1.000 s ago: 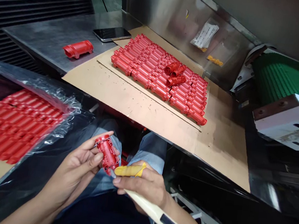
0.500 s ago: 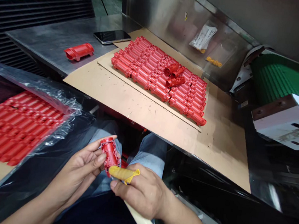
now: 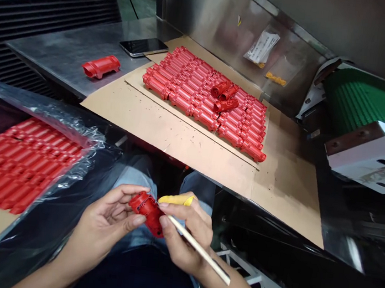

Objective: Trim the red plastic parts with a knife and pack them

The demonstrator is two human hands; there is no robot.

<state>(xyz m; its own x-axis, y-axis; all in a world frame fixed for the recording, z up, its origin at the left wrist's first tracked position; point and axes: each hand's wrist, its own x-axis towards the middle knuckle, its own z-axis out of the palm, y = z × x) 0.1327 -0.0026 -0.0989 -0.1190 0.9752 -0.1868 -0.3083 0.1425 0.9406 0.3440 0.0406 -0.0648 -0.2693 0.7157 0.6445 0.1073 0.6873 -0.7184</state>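
In the head view my left hand grips a red plastic tube-shaped part by its upper left end, thumb in front and fingers behind. My right hand is closed around a slim cream-handled tool, which looks like a craft knife. Its tip meets the part's upper right edge and is mostly hidden by my fingers. A yellow finger cot covers my right index finger. The part is tilted, its lower right end close to my right thumb.
Rows of red parts lie on cardboard, several loose ones on top. Left are a single red part, a phone and a plastic-lined box of red parts. A green ribbed belt stands right.
The red part has been turned and tilted in my left hand. My right hand has moved up and right along it, and the tool's handle has swung to point further right.
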